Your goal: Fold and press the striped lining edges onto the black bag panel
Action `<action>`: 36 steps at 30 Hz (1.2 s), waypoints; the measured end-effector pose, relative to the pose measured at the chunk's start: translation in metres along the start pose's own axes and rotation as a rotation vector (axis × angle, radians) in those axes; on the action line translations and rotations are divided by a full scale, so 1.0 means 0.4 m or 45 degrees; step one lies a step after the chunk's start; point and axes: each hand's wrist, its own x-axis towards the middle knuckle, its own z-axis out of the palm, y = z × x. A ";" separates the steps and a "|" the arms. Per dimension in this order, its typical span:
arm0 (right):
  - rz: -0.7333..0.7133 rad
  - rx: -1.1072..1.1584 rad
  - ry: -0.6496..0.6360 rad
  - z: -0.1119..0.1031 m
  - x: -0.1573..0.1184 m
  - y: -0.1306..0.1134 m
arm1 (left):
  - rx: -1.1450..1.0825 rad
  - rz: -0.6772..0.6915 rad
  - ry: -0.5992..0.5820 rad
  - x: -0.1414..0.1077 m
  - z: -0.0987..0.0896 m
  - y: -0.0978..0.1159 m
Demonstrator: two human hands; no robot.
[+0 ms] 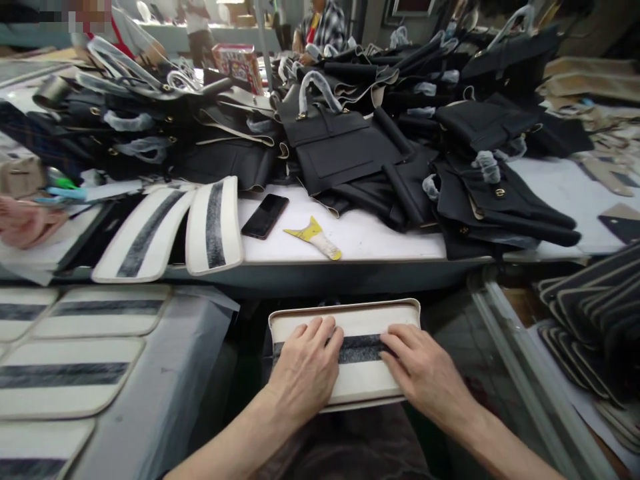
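In front of my body is a cream bag panel [357, 383] with rounded corners, a raised edge and a dark stripe across its middle. My left hand [311, 357] lies over its left part, with bent fingers pressed on the surface around the stripe. Over the right edge comes my right hand [417, 363], its thumb and fingertips closed on the panel at the stripe. The underside of the panel is hidden, so what supports it cannot be seen. Two similar striped panels, one curved [145, 233] and one narrower [215, 227], overhang the table edge ahead.
Black handbags [335, 147] with plastic-wrapped handles are heaped across the white table [395, 243]. A phone [265, 215] and a yellow-and-white template [315, 237] lie near its edge. More striped panels [65, 367] cover the left surface. Dark panels [595, 320] are stacked at right. People stand behind.
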 end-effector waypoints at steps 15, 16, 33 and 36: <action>0.161 -0.065 -0.152 0.041 -0.012 -0.024 | 0.046 0.170 0.039 0.087 0.041 0.101; 0.184 -0.042 -0.156 0.042 -0.012 -0.019 | 0.055 0.158 0.039 0.087 0.042 0.104; 0.558 0.765 0.391 -0.032 -0.006 0.130 | 0.148 0.243 0.081 0.121 0.023 0.115; 0.977 0.978 0.416 0.025 0.040 0.260 | 0.118 0.260 0.158 0.149 0.024 0.117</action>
